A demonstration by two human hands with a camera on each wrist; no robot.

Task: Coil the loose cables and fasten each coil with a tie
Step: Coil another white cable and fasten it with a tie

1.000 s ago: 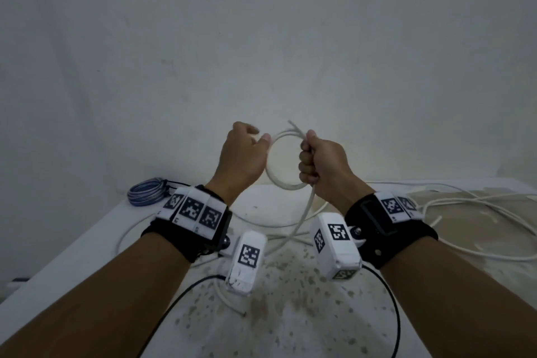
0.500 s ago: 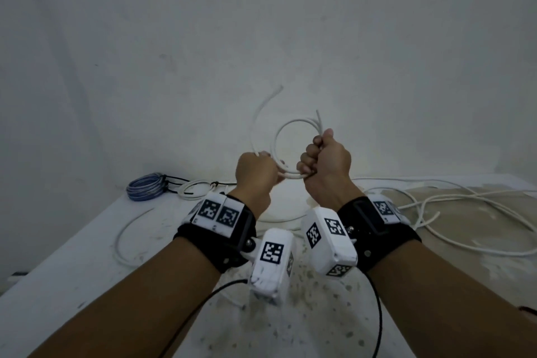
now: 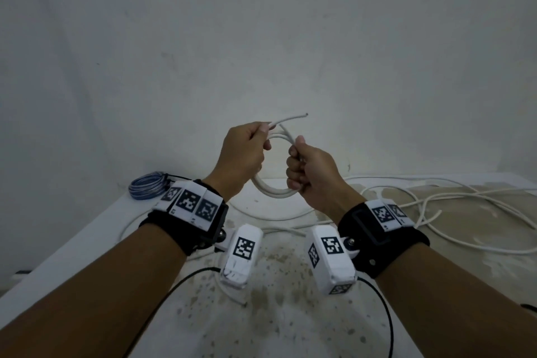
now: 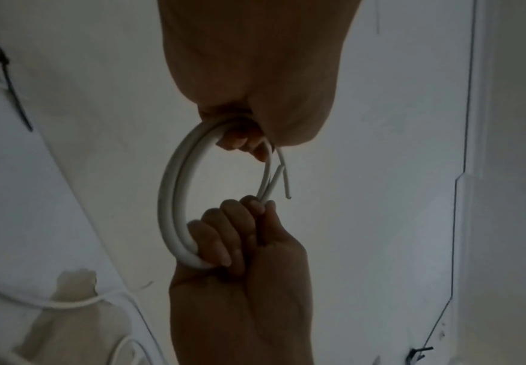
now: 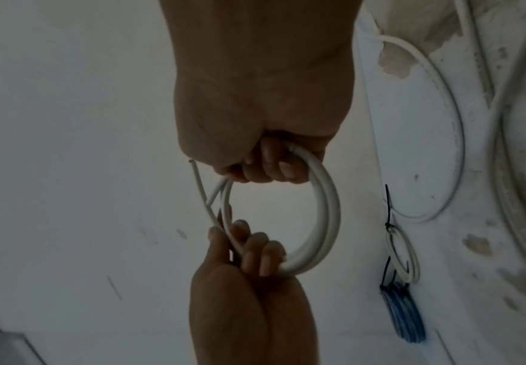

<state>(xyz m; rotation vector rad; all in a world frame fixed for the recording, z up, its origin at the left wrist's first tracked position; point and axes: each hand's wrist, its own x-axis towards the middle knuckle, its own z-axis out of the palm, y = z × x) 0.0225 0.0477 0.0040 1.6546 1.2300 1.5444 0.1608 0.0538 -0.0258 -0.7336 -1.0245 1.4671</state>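
Above the white, stained surface (image 3: 279, 314), both hands hold a small white cable coil (image 3: 271, 190) up in front of the wall. At the coil's left side the left hand (image 3: 242, 154) has its fingers curled round the strands, and a free cable end (image 3: 290, 118) pokes out past them toward the upper right. On the right side the right hand (image 3: 312, 176) is closed in a fist round the strands, thumb on top. From the left wrist view the coil (image 4: 174, 197) shows as two or three turns lying side by side, with two short loose ends beside the fingertips. No tie shows on this coil. Back on the surface's far left corner lies a blue coil (image 3: 146, 189), and the right wrist view shows a small white coil (image 5: 402, 254) just beside it, with a black tie (image 5: 387, 210) round it. Loose white cables (image 3: 436, 206) sprawl across the right part of the surface, well apart from the hands.
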